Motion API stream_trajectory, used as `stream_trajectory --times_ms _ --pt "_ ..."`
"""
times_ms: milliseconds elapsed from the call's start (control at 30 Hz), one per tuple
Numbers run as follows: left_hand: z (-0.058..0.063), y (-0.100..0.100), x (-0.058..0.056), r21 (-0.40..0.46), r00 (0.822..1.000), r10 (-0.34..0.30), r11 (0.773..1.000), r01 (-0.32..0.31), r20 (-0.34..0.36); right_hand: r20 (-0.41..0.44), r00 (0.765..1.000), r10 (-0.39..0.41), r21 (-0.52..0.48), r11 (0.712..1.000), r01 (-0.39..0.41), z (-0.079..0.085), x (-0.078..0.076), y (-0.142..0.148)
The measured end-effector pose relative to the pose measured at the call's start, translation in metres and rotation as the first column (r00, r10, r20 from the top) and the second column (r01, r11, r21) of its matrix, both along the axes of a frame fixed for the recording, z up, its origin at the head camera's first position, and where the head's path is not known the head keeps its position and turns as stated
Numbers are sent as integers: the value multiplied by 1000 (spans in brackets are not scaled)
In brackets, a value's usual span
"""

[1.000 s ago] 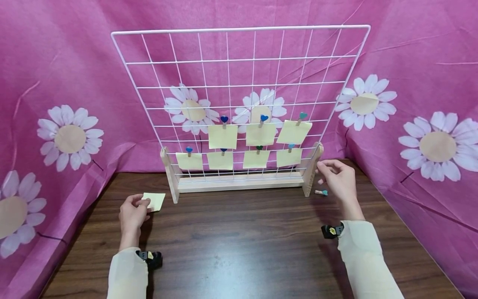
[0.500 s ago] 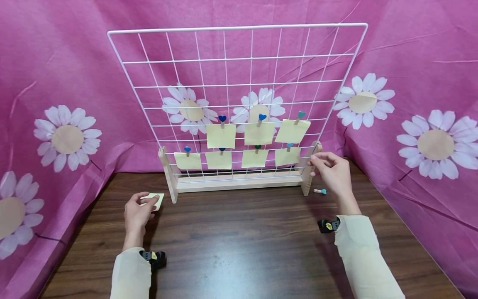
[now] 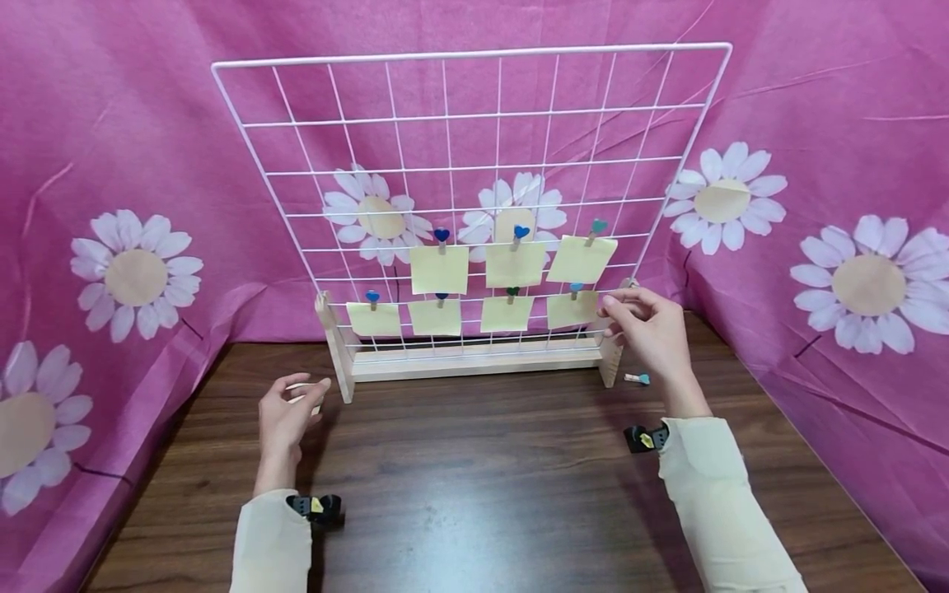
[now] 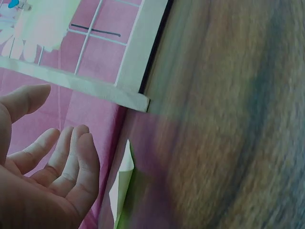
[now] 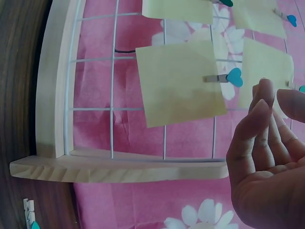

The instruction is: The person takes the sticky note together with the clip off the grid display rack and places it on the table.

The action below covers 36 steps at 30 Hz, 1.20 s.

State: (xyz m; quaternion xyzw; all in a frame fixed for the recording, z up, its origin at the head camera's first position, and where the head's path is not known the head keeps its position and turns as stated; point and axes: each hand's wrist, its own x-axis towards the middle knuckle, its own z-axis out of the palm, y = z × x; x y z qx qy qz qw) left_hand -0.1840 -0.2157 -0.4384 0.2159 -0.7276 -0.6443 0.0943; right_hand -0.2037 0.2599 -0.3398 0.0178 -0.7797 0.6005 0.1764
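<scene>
On the left of the table, my left hand (image 3: 284,418) hovers above a pale yellow sticky note. In the left wrist view its fingers (image 4: 88,167) are loosely bent with nothing between them, and the sticky note (image 4: 121,188) lies beyond them with a raised edge. My right hand (image 3: 656,333) is at the right wooden post of the white wire grid (image 3: 470,56), fingers relaxed and empty. It is nearest the lower right sticky note (image 5: 181,86), which a clothespin with a light blue heart (image 5: 234,77) fastens to the grid.
Several other yellow notes (image 3: 439,270) hang in two rows from heart clothespins (image 3: 441,235). A loose clothespin (image 3: 637,379) lies right of the wooden base (image 3: 474,362). Pink flowered cloth (image 3: 474,25) surrounds the brown table (image 3: 460,469).
My left hand has shifted right, covering more of the loose sticky note in the head view. My right hand has moved left and forward, from beside the grid to its right post.
</scene>
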Motion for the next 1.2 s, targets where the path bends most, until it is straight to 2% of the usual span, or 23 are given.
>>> stream_trajectory --times_ms 233,567,767,1200 --pt "5 10 -1 84 998 -38 996 42 -52 -30 998 57 -14 998 -57 6 -2 -8" --pt "15 26 -3 217 982 -68 970 106 -174 -57 990 129 15 992 -129 18 -3 -24" --pt "19 33 -6 207 979 -79 971 118 -188 -74 985 154 23 988 -153 23 -5 -32" --pt "28 45 -9 262 967 -93 952 156 -236 -99 978 185 62 982 -180 32 -8 -42"
